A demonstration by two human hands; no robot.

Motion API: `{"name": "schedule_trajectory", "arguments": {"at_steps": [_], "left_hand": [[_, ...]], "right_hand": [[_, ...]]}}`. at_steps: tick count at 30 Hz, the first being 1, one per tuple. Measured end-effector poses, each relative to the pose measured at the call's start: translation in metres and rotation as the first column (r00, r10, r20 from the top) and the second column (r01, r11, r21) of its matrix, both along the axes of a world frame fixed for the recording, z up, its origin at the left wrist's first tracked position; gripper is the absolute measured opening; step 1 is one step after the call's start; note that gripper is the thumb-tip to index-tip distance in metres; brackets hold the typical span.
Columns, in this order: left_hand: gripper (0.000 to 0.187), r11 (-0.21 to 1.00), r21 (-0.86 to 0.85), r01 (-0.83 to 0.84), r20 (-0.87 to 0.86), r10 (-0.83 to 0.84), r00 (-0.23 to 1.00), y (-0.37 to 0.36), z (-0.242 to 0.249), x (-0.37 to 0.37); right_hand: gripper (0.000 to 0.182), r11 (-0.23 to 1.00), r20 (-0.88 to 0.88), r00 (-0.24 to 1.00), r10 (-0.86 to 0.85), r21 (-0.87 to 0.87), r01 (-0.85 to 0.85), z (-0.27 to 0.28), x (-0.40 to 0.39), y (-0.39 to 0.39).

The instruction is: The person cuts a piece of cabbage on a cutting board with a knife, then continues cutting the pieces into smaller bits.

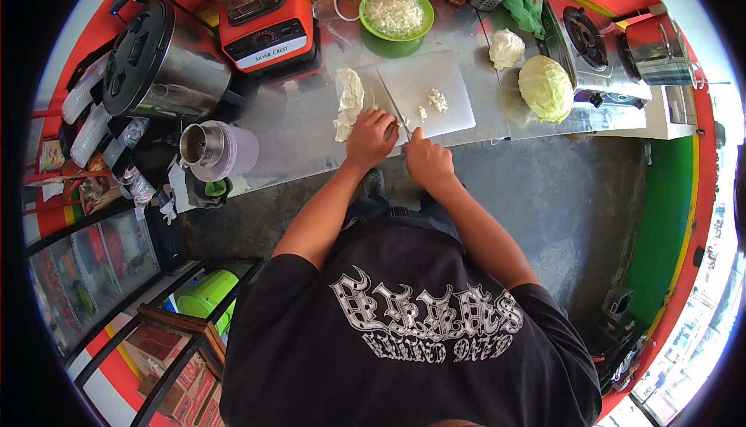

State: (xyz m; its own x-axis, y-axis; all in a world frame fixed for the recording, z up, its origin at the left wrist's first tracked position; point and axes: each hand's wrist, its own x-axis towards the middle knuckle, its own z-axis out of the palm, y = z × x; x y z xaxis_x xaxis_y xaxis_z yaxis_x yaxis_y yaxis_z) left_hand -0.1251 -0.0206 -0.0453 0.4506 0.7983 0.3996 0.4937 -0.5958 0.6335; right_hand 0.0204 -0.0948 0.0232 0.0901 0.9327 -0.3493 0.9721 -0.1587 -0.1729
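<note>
A white cutting board (449, 77) lies on the steel counter, with a knife (391, 97) across its left part, blade pointing away from me. My right hand (429, 161) is closed round the knife's handle near the front edge. Just left of the blade, my left hand (371, 139) has its fingers curled down on a pale piece of cabbage, mostly hidden beneath them. Small chopped cabbage bits (437, 101) rest on the board right of the knife. Loose cabbage leaves (349, 99) lie left of the board. Behind it, a green bowl (400, 45) holds shredded cabbage.
At the right sit a cabbage head (545, 89), a smaller cabbage piece (507, 48) and a gas stove (590, 62) with a pot (659, 48). A red blender (266, 27), a large pressure cooker (175, 62) and a lilac flask (237, 149) stand at the left.
</note>
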Motion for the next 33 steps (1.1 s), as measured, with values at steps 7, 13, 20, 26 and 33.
{"name": "schedule_trajectory", "arguments": {"at_steps": [7,13,20,26,33], "left_hand": [[0.010,1.000,0.012,-0.003,0.046,0.002,0.999,0.001,-0.004,0.002],[0.012,0.999,0.040,0.024,0.031,-0.025,0.999,0.000,0.001,-0.001],[0.009,1.000,0.018,-0.001,0.041,0.000,0.999,0.002,-0.001,0.001],[0.010,0.999,-0.042,0.022,0.037,-0.020,0.999,0.001,0.001,-0.001],[0.017,0.984,-0.177,-0.027,0.066,0.039,0.997,-0.002,0.008,0.000]], "right_hand": [[0.032,1.000,0.072,0.997,-0.001,0.027,-0.001,-0.010,-0.005,-0.010],[0.035,0.999,0.040,0.999,0.012,-0.041,-0.010,0.007,-0.003,0.002],[0.035,0.999,-0.015,0.999,-0.031,-0.045,0.030,-0.009,-0.006,-0.002],[0.035,0.998,-0.058,0.998,-0.034,-0.054,0.031,0.005,-0.004,-0.003],[0.035,0.998,-0.093,0.994,-0.055,-0.042,0.051,-0.005,-0.003,0.002]]}}
